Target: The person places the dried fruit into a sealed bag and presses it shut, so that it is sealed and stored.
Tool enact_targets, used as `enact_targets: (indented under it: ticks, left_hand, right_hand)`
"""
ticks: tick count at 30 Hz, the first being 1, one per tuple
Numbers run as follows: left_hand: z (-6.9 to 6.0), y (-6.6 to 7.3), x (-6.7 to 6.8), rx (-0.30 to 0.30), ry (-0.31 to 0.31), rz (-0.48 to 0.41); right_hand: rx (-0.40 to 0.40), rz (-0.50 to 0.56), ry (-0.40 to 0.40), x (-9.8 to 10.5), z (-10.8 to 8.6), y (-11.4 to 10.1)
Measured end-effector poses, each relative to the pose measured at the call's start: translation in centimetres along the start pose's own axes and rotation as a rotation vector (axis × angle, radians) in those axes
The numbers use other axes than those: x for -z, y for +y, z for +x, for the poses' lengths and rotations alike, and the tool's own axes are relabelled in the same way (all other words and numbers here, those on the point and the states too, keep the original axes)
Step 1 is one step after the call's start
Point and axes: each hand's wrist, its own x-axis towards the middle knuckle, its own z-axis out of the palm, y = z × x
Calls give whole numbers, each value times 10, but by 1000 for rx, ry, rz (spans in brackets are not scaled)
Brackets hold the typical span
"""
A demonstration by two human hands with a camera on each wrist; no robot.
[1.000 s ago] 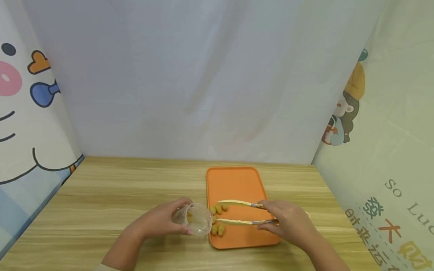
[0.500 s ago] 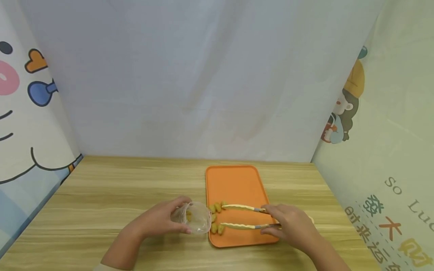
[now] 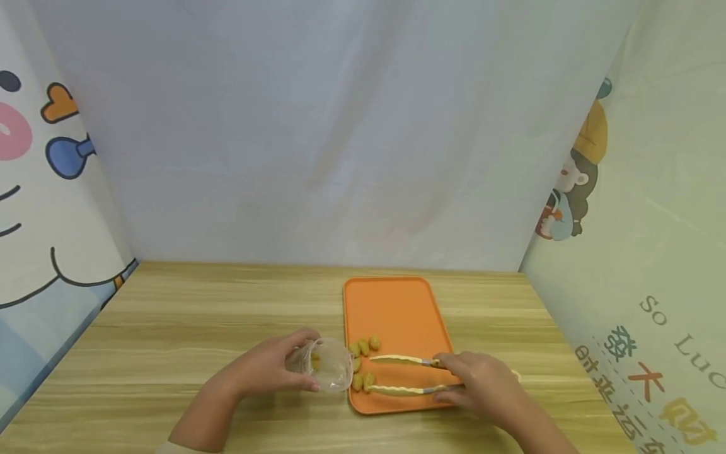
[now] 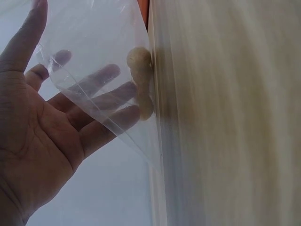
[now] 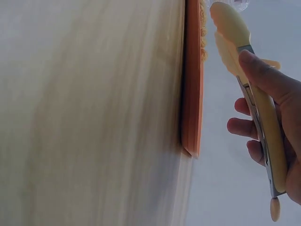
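Note:
My left hand (image 3: 278, 366) holds a clear plastic cup (image 3: 331, 366), tipped on its side with its mouth toward the tray's left edge. A few small brown nugget-like lumps (image 4: 141, 82) lie inside it, seen through the wall in the left wrist view. My right hand (image 3: 482, 384) grips a pair of tongs (image 5: 258, 103) with cream-coloured tips and metal arms. The tongs are spread, their tips pointing left over the orange tray (image 3: 391, 309). Nothing is between the tips. Several brown lumps (image 3: 363, 347) lie along the tray's left side, and the nearer tip is beside one of them.
A wood-grain table (image 3: 227, 302) bears the tray. Behind it hangs a pale curtain (image 3: 317, 139). Printed cloths stand at the left (image 3: 62, 208) and right (image 3: 646, 221) sides.
The tongs and my right hand have moved toward the near edge of the tray, with the tips still apart. My left hand and the cup have stayed almost in place.

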Motion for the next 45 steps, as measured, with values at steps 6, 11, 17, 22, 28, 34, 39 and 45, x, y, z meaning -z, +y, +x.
enact_targets:
  ticks: [6, 11, 17, 22, 28, 34, 39, 45]
  left_hand:
    - [1, -1, -1, -5, -4, -3]
    - [0, 0, 0, -19, -4, -6]
    - [-1, 1, 1, -23, -7, -4]
    - [-1, 2, 1, -30, -13, -17]
    - [-1, 2, 1, -16, -4, -2]
    - [0, 1, 0, 13, -1, 11]
    - [0, 0, 0, 4, -6, -2]
    - [0, -2, -1, 16, -10, -5]
  right_hand:
    - [-27, -2, -45, -4, -1, -2]
    - [-37, -9, -68, -7, -1, -4]
    - [-15, -36, -51, -8, 2, -7]
    - [-10, -16, -66, -8, 3, -9]
    - [-37, -4, -93, -8, 4, -11]
    - [-43, -9, -96, -7, 3, -12]
    - [-36, -9, -86, -6, 3, -12]
    - [-20, -34, -58, -3, 6, -10]
